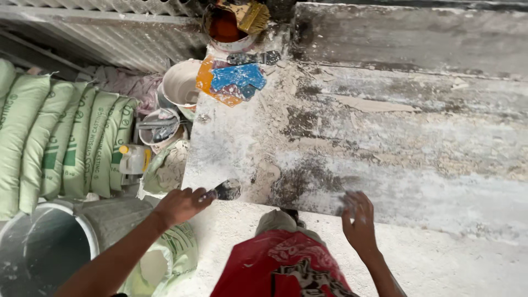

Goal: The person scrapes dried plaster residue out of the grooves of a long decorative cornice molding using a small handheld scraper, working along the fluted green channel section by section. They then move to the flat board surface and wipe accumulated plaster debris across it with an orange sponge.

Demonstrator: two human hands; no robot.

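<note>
My left hand (180,204) is shut on the handle of a small putty knife (226,190), whose dark blade rests on the near left part of a plaster-crusted work slab (385,143). My right hand (358,219) hovers over the slab's near edge with fingers spread and dusted white; it holds nothing. My red printed shirt (280,264) shows at the bottom centre.
On the slab's far left lie a blue cloth (239,77) over an orange sheet, a scraper (253,58), and a rusty pot with a brush (234,22). Left of the slab stand white buckets (179,85), stacked green sacks (60,137), a small bottle (133,158) and a grey tub (38,250).
</note>
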